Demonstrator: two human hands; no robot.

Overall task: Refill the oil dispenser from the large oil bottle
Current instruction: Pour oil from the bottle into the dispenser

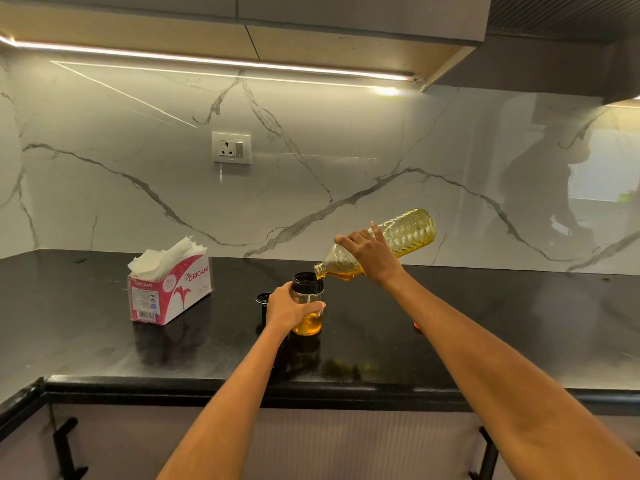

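"ORIGAMI" on tissue box (169, 292)

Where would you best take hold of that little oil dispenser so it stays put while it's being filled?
Around its clear glass body, below the black collar, coming in from the left side. The oil dispenser stands upright on the black countertop with the large oil bottle tilted over its mouth from the right, so that side is taken. The left hand grips it just so; the right hand holds the bottle.

— What stood on the black table (485, 327)?
— A red and white tissue box (169, 292), with white tissues sticking out of its top.
— And behind it?
— A marbled wall (346, 140) with a socket (231, 147), lit by a light strip (207, 60) under the cabinets (311, 15).
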